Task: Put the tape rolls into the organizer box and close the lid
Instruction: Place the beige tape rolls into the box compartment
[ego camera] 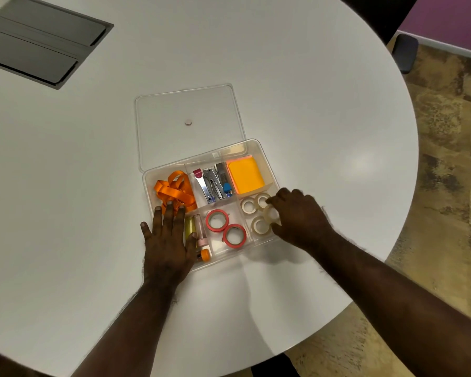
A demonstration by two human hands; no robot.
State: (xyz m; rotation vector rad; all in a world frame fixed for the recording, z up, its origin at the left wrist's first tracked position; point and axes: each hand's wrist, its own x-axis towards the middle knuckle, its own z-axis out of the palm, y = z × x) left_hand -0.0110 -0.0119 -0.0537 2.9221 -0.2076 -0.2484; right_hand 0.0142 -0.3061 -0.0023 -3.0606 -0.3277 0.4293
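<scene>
Plainly, left hand [167, 240]: flat, fingers spread, palm down on the near-left corner of the organizer box [267, 156]; holding nothing, probably steadying the box so it does not slide.
Right hand [301, 219]: fingertips pinched on a clear tape roll [271, 213], held over the near-right compartment, seemingly to set it among the others.
Near-right compartment: three pale tape rolls [248, 205] lying flat, close together; the held roll sits above them.
Near-middle compartment: two red-rimmed tape rolls [217, 220], flat, touching.
Near-left compartment: tube-like items, partly under the left hand; hard to identify.
Far compartments: orange ribbon [176, 190] at left, staplers [212, 183] in the middle, orange sticky notes [245, 175] at right.
Lid [161, 126]: clear, lying flat on the table [324, 91] against the box's far edge; closing not yet done.
Loose rolls: none visible on the table.
</scene>
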